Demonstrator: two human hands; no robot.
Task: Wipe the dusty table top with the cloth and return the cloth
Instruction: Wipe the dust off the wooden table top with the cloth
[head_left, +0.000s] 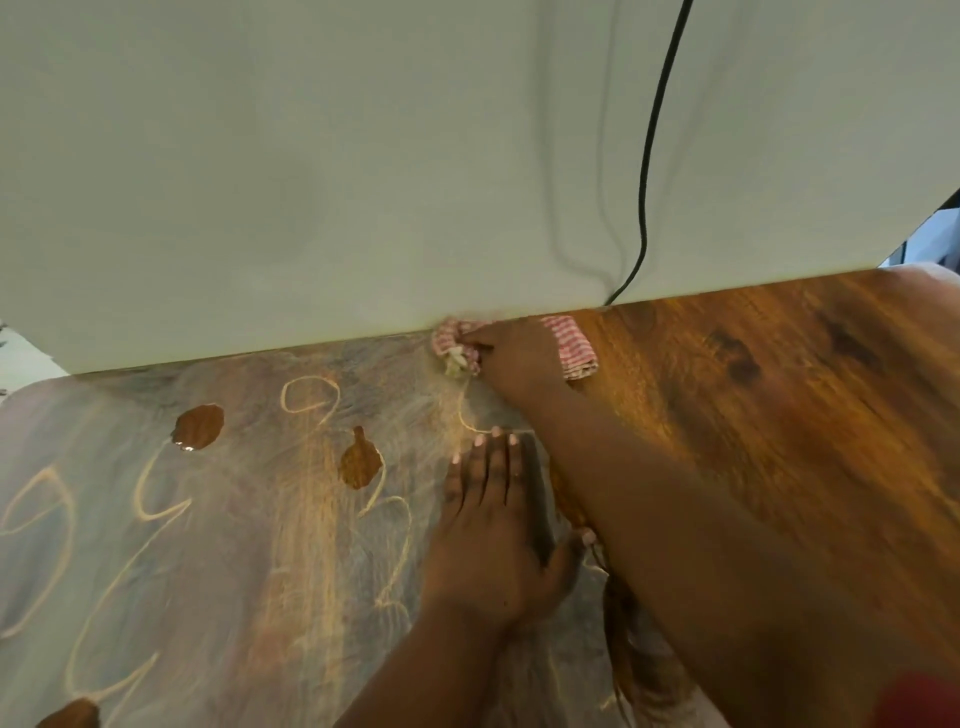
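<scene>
Mid-wipe: right hand (511, 358) grips the checked cloth (574, 345) at the wall, left hand (493, 525) flat on the desk (779, 415), dusty left half likely next

Red-and-white checked cloth (575, 347); brown woodgrain table top (779, 415), grey-dusted

Cloth (574, 345) middle under right hand (511, 358); grip unclear; table (779, 415) edges cropped.

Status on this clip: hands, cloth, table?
Right hand grips cloth at wall. Left hand flat on table. Right side clean, left dusty.
</scene>
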